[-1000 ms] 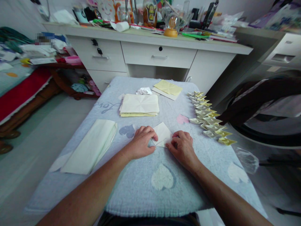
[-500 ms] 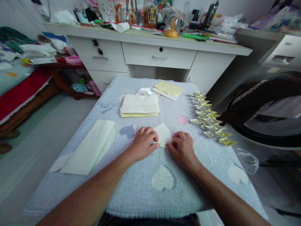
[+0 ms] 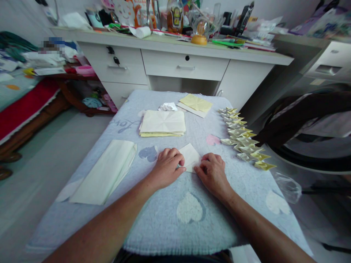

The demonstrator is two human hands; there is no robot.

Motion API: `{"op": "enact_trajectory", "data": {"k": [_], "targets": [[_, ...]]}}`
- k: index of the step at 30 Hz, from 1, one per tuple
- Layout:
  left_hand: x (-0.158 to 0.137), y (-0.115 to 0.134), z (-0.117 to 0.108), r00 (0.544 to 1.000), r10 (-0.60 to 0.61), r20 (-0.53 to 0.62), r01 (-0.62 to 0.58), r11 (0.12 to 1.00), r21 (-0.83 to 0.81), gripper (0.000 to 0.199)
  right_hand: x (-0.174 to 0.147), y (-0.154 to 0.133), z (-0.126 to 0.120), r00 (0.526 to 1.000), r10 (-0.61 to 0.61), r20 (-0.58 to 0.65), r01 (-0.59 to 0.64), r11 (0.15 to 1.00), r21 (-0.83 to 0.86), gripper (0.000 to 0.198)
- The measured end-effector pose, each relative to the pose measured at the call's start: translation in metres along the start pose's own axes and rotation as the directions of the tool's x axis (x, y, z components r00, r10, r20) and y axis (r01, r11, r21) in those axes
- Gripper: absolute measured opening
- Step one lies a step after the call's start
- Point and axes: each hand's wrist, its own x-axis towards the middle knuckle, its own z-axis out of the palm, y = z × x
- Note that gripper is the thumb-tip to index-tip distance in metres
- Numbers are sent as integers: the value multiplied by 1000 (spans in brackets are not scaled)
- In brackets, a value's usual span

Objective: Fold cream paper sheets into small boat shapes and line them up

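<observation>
A small white folded paper (image 3: 190, 156) lies on the cloth-covered table between my hands. My left hand (image 3: 170, 165) has its curled fingers and thumb closed at the paper's left edge. On the opposite side, my right hand (image 3: 212, 168) pinches the lower right edge, its fingers bent. My fingers cover both of those edges. Beyond the hands is a stack of creased white and yellow paper sheets (image 3: 162, 122). Several folded paper boats (image 3: 248, 149), pale and yellow, stand in rows at the table's right side.
A long folded whitish sheet (image 3: 105, 173) lies at the left. Farther back are a crumpled white paper (image 3: 168, 106) and a yellow sheet (image 3: 196, 102) over a white one. A cluttered white desk (image 3: 186, 47) stands behind the table; a front-loading washing machine (image 3: 329, 76) is at right.
Both hands hold nearly the same place on the paper. The view has shifted very slightly; nothing else has visibly moved.
</observation>
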Motion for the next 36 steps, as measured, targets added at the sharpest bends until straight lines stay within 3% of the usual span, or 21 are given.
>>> {"op": "enact_trajectory", "data": {"k": [16, 36], "targets": [[0, 1, 1, 1000, -18, 9, 18, 1000, 5, 7, 1, -1, 2, 999, 43, -31, -42, 999, 12, 23], [-1, 0, 1, 1000, 6, 24, -5, 999, -33, 37, 1, 3, 1, 999, 37, -17, -37, 999, -2, 18]]}}
